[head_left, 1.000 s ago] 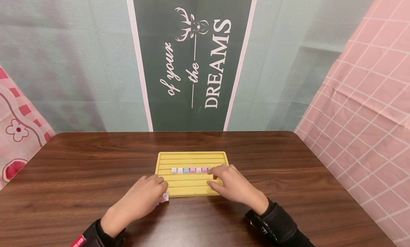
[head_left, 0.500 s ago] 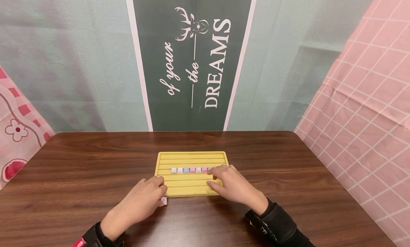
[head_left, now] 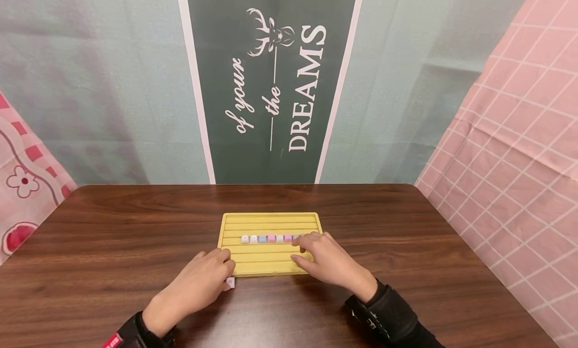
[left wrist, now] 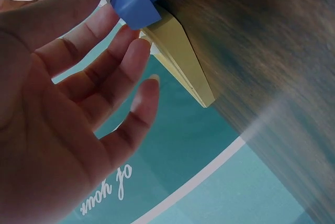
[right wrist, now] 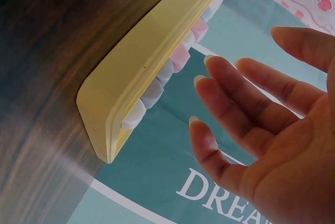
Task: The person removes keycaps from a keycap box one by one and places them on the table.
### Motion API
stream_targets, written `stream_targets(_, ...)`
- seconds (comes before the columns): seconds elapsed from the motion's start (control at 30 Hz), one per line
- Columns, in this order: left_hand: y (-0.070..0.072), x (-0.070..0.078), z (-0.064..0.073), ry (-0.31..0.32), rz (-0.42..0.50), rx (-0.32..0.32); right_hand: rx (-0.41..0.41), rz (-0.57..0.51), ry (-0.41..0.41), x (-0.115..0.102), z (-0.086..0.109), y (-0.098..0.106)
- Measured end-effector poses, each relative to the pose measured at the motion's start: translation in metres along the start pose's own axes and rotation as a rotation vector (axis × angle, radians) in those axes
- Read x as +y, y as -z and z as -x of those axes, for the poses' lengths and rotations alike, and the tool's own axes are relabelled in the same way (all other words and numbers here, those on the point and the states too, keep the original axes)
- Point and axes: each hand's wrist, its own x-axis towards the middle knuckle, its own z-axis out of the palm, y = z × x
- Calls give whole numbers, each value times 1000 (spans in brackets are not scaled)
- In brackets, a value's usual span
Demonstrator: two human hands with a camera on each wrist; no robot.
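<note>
A yellow grooved tray (head_left: 266, 269) lies on the table, with a row of white, blue, pink and grey keycaps (head_left: 271, 238) along one groove. At the tray's near left corner, my left hand (head_left: 200, 280) pinches keycaps with thumb and fingertips. One is white (head_left: 231, 283) in the head view; a blue keycap (left wrist: 135, 5) shows at the fingertips in the left wrist view. My right hand (head_left: 331, 260) hovers over the tray's right side with fingers apart and loosely bent. It covers the row's right end in the head view, while the right wrist view shows those keycaps (right wrist: 152, 93) beyond the fingers.
The dark wooden table (head_left: 135, 227) extends around the tray. Behind it hangs a green and pale blue cloth (head_left: 271, 167) with white lettering. Pink patterned cloths stand at the left (head_left: 27, 187) and right (head_left: 519, 187).
The white keycap at my left fingertips has turned and shifted slightly down and left since one second ago; the blue edge below the hand is no longer seen. My right hand has stayed put.
</note>
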Motion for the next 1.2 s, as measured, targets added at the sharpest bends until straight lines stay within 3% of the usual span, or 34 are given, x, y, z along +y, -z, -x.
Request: stream_targets(1.2,3,1,0,23,-9,9,-12,-2,-32,-2,-1,1)
